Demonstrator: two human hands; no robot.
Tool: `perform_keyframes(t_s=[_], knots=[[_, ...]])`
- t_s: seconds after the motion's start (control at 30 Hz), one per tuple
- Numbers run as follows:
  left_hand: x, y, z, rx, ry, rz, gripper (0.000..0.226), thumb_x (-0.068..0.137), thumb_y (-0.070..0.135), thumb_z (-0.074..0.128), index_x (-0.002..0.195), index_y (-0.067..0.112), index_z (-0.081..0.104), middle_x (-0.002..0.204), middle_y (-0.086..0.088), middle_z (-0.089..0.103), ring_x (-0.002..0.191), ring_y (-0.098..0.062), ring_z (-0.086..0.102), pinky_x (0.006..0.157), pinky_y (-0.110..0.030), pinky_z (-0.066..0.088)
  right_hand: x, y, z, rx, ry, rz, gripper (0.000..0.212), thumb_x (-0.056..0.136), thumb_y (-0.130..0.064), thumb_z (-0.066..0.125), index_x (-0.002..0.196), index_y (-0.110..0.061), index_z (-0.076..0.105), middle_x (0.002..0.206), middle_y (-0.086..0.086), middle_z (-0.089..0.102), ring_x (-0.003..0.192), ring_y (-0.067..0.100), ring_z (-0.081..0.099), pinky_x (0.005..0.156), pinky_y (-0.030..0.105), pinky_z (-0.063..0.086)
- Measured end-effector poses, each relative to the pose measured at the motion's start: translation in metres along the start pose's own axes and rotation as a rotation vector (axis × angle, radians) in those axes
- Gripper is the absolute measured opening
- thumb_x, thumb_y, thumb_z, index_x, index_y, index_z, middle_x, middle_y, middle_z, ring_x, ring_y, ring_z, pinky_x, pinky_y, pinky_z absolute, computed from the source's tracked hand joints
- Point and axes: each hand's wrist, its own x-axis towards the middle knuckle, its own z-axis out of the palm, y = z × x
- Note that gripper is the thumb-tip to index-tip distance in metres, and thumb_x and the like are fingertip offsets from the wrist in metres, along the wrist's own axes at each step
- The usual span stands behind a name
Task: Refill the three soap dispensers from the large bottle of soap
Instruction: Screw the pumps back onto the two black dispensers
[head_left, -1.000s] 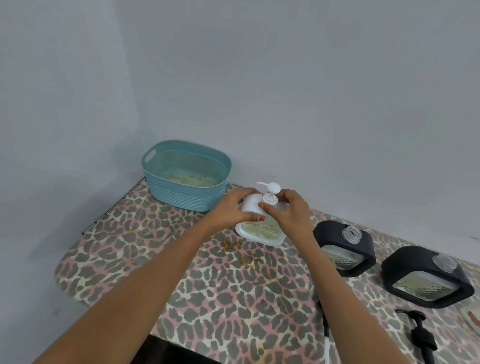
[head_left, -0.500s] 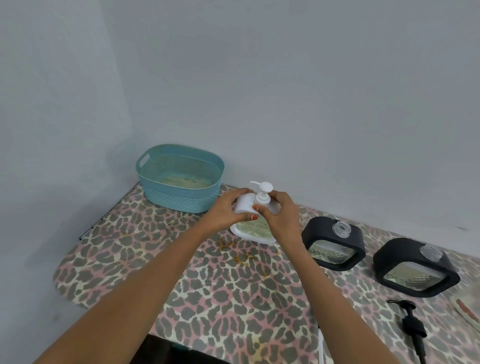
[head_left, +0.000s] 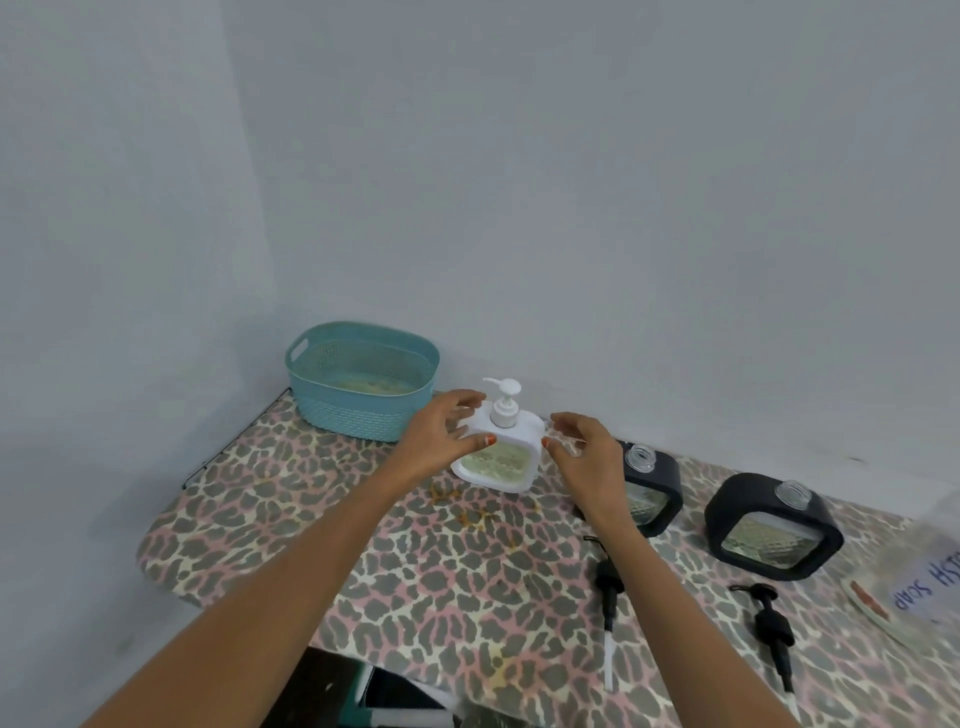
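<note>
Plain grey walls are meeting in a corner behind a table that is wearing a leopard-print cover of grey and pink spots. At the left a teal basket, oval and of woven-look plastic, is standing near the corner. Just right of it the white dispenser is standing upright, squarish with rounded corners. Its white pump is sitting on top, and pale green soap is showing through its textured window.

The left hand is curving round the dispenser's left side, fingers spread, thumb tip touching the front edge. The right hand is hovering just beside the right side, fingers loosely curled, holding nothing.

Further right a black dispenser and a second black dispenser are standing with clear necks open. A black pump and a second black pump are lying flat in front of them. The large bottle of soap, clear with a handwritten label, is showing partly at the right edge.
</note>
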Motion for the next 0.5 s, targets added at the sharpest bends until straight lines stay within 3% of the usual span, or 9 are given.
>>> perform_keyframes(t_s=[0.07, 0.2, 0.33, 0.5], knots=[[-0.004, 0.008, 0.009, -0.032, -0.009, 0.031, 0.045, 0.074, 0.012, 0.075, 0.112, 0.023, 0.053, 0.114, 0.002, 0.056, 0.11, -0.011, 0.053, 0.091, -0.018, 0.043, -0.008, 0.004, -0.011, 0.001, 0.009, 0.025, 0.029, 0.083, -0.011, 0.065, 0.112, -0.009, 0.061, 0.11, 0.003, 0.063, 0.096, 0.01, 0.055, 0.087, 0.022, 0.043], [-0.008, 0.021, 0.034, -0.096, -0.073, 0.046, 0.044, 0.074, 0.012, 0.075, 0.107, 0.03, 0.053, 0.112, 0.002, 0.057, 0.104, -0.006, 0.054, 0.081, -0.006, 0.046, -0.022, 0.016, -0.032, 0.006, 0.024, 0.079, 0.024, 0.085, -0.012, 0.063, 0.109, -0.008, 0.062, 0.103, 0.002, 0.064, 0.095, 0.014, 0.06, 0.084, 0.024, 0.048], [-0.005, 0.028, 0.066, -0.114, -0.215, 0.022, 0.047, 0.074, 0.012, 0.075, 0.11, 0.032, 0.052, 0.114, 0.004, 0.055, 0.112, -0.009, 0.051, 0.085, -0.014, 0.047, -0.035, 0.033, -0.053, -0.005, 0.053, 0.13, 0.021, 0.085, -0.013, 0.063, 0.106, -0.009, 0.063, 0.099, 0.001, 0.064, 0.092, 0.011, 0.058, 0.08, 0.021, 0.045], [0.007, 0.028, 0.105, -0.023, -0.261, 0.037, 0.055, 0.074, 0.018, 0.075, 0.122, 0.025, 0.049, 0.125, 0.006, 0.052, 0.118, -0.006, 0.046, 0.098, -0.024, 0.039, -0.05, 0.061, -0.07, -0.031, 0.041, 0.244, 0.018, 0.084, -0.012, 0.065, 0.101, -0.008, 0.063, 0.092, 0.006, 0.066, 0.082, 0.012, 0.058, 0.07, 0.014, 0.043]])
